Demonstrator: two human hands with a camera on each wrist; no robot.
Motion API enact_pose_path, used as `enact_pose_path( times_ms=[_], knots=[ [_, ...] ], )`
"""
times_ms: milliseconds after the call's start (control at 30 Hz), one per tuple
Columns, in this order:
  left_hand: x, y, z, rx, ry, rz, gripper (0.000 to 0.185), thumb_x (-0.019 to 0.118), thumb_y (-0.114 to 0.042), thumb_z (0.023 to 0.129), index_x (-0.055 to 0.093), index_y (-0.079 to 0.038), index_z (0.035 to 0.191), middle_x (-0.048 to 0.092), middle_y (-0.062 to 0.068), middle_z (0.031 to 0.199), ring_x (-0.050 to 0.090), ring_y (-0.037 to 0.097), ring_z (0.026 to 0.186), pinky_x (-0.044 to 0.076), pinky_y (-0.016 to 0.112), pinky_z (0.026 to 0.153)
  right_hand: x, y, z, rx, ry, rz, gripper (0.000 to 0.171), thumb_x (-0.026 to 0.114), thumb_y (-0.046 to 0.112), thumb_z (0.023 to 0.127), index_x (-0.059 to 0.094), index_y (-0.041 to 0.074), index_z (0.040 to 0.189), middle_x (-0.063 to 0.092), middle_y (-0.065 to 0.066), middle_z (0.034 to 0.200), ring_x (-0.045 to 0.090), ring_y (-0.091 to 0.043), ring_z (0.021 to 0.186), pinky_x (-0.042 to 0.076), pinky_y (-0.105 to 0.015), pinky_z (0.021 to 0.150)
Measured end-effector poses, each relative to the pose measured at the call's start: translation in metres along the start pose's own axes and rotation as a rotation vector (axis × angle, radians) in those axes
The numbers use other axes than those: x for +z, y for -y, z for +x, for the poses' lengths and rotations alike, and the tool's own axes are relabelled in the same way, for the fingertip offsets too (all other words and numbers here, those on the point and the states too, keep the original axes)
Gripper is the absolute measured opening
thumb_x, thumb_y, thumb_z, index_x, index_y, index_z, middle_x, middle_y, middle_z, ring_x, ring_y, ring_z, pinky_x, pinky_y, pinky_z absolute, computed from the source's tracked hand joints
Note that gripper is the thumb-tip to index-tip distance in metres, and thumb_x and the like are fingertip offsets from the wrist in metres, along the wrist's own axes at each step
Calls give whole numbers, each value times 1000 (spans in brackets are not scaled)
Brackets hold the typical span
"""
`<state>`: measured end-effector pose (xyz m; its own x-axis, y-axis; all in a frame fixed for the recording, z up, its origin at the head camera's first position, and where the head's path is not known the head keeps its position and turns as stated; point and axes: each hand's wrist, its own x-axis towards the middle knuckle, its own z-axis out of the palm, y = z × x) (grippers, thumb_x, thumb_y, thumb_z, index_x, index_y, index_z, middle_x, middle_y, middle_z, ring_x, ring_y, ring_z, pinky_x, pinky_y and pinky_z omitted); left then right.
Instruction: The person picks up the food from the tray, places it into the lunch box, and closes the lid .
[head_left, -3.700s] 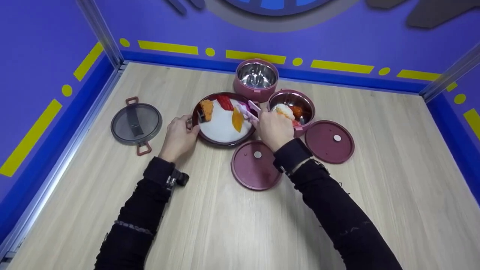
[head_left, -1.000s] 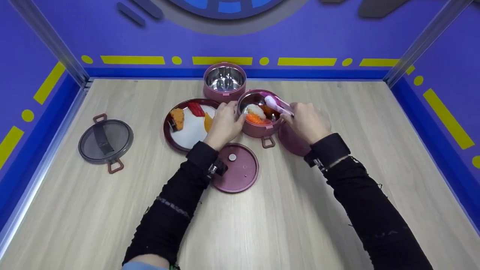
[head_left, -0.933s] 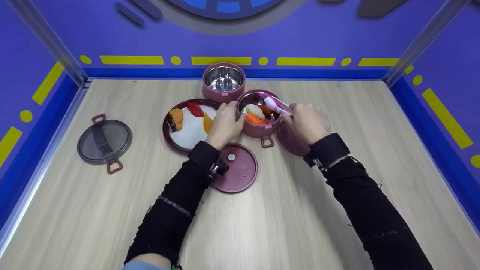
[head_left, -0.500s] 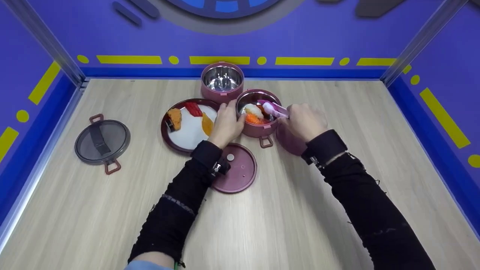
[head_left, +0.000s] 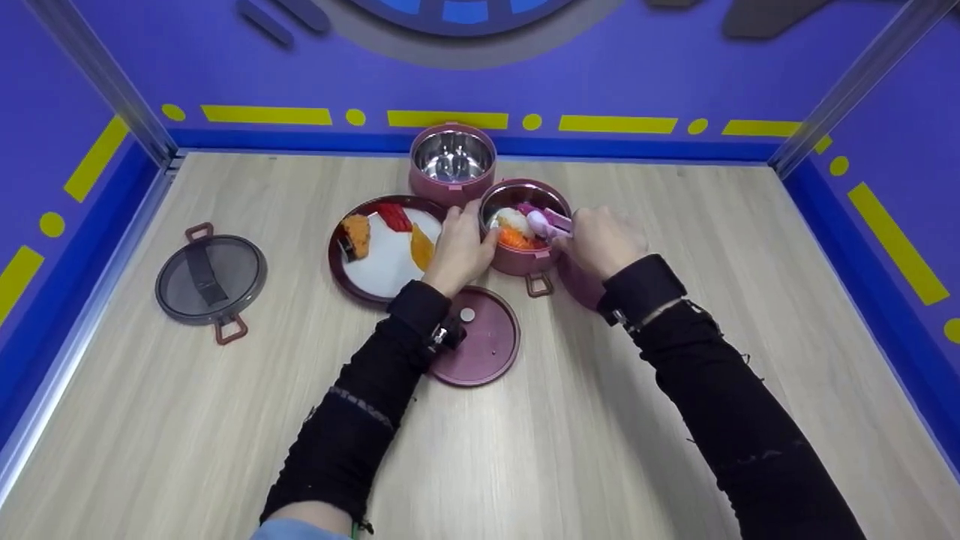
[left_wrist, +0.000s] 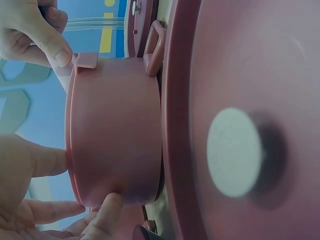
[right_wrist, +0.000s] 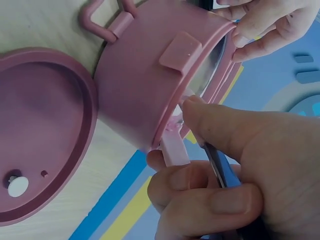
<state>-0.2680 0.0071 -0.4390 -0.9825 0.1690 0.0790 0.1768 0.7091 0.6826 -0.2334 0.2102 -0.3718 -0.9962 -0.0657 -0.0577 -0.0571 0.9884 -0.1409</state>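
Observation:
My right hand (head_left: 604,240) holds pale pink tongs (head_left: 538,223), their tips down inside a steel-lined pink lunch container (head_left: 517,262). A magenta piece (head_left: 528,208) lies at the tips; whether it is still pinched I cannot tell. Beside it sit a white piece (head_left: 514,219) and an orange one (head_left: 516,238), like toy sushi. My left hand (head_left: 459,247) grips the container's left rim, thumb at the edge and other fingers along the outer wall, as the left wrist view shows. In the right wrist view the tongs' dark handle (right_wrist: 223,167) runs between thumb and fingers.
A dark red plate (head_left: 339,276) bears a red strip (head_left: 394,217), a yellow piece (head_left: 421,246) and an orange-topped piece (head_left: 359,234). An empty steel-lined container (head_left: 451,192) stands behind. Maroon lids (head_left: 480,345) lie in front and right; a grey handled lid (head_left: 244,274) lies left.
Since the oldest frame, my left hand has moved from the plate to the container's rim. The tongs have carried the magenta piece from the plate and lowered it into the container.

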Motion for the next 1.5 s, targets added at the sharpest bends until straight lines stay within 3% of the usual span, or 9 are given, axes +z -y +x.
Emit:
enact_pose_path(
  times_ms=[433, 667, 1100, 1500],
  knots=[
    [0, -1, 0, 0, -4, 24, 61, 63, -28, 105, 43, 1, 156, 54, 28, 145, 53, 37, 138, 42, 43, 119, 2, 0, 3, 24, -29, 28, 38, 67, 32, 100, 71, -5, 105, 73, -31, 103, 72, -46, 88, 58, -63, 71],
    [0, -2, 1, -8, -3, 24, 61, 62, -28, 105, 43, -1, 156, 53, 26, 146, 53, 36, 138, 42, 44, 120, 3, 0, 4, 15, -42, -4, 35, 68, 33, 99, 71, -2, 98, 74, -28, 99, 71, -47, 87, 57, -62, 73],
    [0, -3, -3, -1, -22, 14, 58, 65, -23, 103, 48, 0, 153, 57, 27, 138, 57, 38, 131, 47, 45, 115, 2, 0, -3, 19, 14, 9, 33, 71, 33, 97, 70, -1, 94, 73, -24, 96, 70, -41, 82, 56, -61, 67],
    [2, -2, -7, 54, -33, 9, 56, 67, -18, 101, 51, 3, 150, 58, 29, 141, 57, 39, 134, 46, 45, 116, -1, -10, -8, -23, -11, 57, 33, 69, 33, 97, 71, 0, 90, 72, -23, 91, 65, -36, 74, 52, -54, 61]
  ],
)
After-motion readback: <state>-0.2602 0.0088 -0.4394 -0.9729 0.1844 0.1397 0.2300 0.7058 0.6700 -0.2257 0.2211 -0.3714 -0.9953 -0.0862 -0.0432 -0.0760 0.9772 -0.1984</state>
